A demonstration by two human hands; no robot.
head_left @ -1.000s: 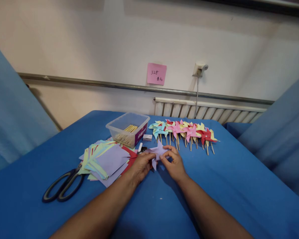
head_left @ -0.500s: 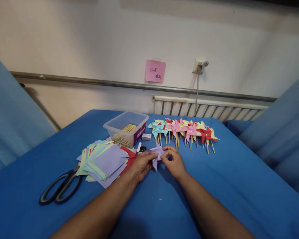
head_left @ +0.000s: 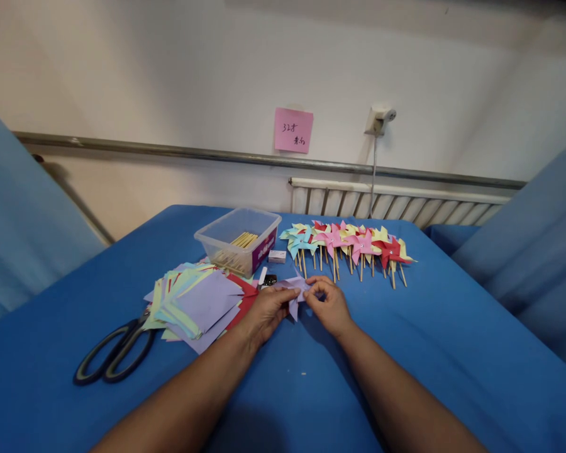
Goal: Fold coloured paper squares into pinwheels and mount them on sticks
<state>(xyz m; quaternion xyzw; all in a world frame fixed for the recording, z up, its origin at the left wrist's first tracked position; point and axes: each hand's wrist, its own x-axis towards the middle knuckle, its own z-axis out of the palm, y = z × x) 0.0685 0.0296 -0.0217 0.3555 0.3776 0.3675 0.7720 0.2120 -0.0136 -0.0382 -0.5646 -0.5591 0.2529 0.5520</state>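
Note:
A purple paper pinwheel (head_left: 294,307) with pointed, folded blades is held up over the middle of the table between both hands. My left hand (head_left: 270,309) pinches it from the left, thumb on top near its centre. From the right, my right hand (head_left: 329,306) grips its edge between thumb and fingertips. No stick shows on this pinwheel, and its underside is hidden. Just behind my left hand lies a small black item (head_left: 270,279) beside a white strip. A small white box (head_left: 277,257) stands a little farther back.
Paper squares (head_left: 205,303) in several colours are piled at left, partly over large scissors (head_left: 116,352). Behind them, a clear plastic box (head_left: 238,242) holds wooden sticks (head_left: 244,240). Finished pinwheels (head_left: 351,244) on sticks lie at the back right of the blue-covered table (head_left: 434,352).
My right fingers have closed in slightly on the purple pinwheel, and its upper blade sits lower. The whole view has shifted a little; the other things lie as before.

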